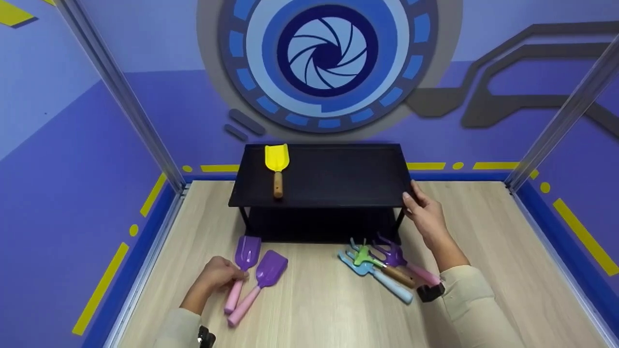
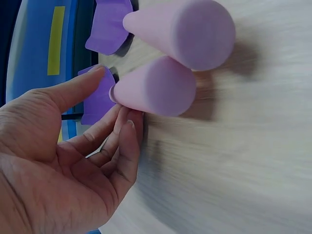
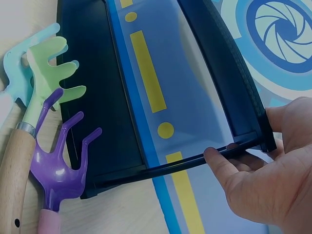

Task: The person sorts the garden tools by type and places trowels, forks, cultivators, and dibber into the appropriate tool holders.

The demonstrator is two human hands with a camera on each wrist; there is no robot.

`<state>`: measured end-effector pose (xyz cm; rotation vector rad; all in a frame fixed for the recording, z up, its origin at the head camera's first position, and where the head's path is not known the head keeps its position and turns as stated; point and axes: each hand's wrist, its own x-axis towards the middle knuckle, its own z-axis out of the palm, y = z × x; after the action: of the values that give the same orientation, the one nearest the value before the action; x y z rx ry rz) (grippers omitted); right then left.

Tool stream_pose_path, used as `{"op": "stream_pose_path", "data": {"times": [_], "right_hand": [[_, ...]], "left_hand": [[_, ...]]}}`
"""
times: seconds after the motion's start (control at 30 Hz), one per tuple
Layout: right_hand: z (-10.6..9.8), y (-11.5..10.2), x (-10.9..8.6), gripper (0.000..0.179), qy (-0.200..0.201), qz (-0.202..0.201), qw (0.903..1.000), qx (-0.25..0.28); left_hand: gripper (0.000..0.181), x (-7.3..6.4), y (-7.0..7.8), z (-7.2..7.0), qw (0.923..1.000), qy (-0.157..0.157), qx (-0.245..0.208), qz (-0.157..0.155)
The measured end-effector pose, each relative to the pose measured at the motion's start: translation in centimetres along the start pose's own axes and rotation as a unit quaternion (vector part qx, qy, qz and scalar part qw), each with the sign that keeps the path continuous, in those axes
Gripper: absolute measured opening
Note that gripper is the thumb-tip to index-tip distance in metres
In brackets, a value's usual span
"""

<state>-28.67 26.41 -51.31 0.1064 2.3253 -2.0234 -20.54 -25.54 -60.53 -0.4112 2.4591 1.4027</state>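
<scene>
My left hand (image 1: 218, 273) has its fingers at the neck of a purple toy shovel (image 1: 248, 251) with a pink handle. In the left wrist view the thumb (image 2: 83, 87) overlaps the blade while curled fingers lie against the neck. A second purple shovel (image 1: 272, 268) lies close beside it, its pink handle slanting toward the first. My right hand (image 1: 428, 217) grips the front right corner of a black two-tier shelf (image 1: 343, 176). In the right wrist view its thumb rests by the side post (image 3: 180, 165), with other fingers partly hidden behind the frame.
A yellow shovel (image 1: 277, 158) with a wooden handle lies on the shelf's top left. Before the shelf's right side, a light blue fork (image 1: 391, 286), a green rake (image 1: 362, 256) and a purple rake (image 1: 395, 256) lie overlapping. Metal-framed walls (image 1: 121, 101) enclose the wooden table (image 1: 314, 309).
</scene>
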Motion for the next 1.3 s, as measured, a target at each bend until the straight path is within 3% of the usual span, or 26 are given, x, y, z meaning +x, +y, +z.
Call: {"op": "stream_pose_path", "data": {"times": [0.33, 0.63, 0.97, 1.3], "right_hand": [[0.1, 0.0, -0.1, 0.064, 0.003, -0.001, 1.0, -0.002], [0.1, 0.2, -0.1, 0.065, 0.006, 0.003, 0.9999, -0.008], [0.1, 0.2, 0.0, 0.065, 0.007, 0.002, 0.9999, -0.011], [0.1, -0.1, 0.1, 0.064, 0.008, 0.006, 0.9999, -0.004]], "left_hand": [[0.028, -0.1, 0.1, 0.2, 0.9997, 0.02, 0.013, 0.001], [0.02, -0.4, -0.3, -0.1, 0.9996, -0.028, 0.009, 0.001], [0.012, 0.2, -0.9, -0.7, 0.9945, -0.086, -0.047, -0.035], [0.012, 0.3, -1.1, -1.0, 0.9895, -0.122, -0.072, -0.028]]}}
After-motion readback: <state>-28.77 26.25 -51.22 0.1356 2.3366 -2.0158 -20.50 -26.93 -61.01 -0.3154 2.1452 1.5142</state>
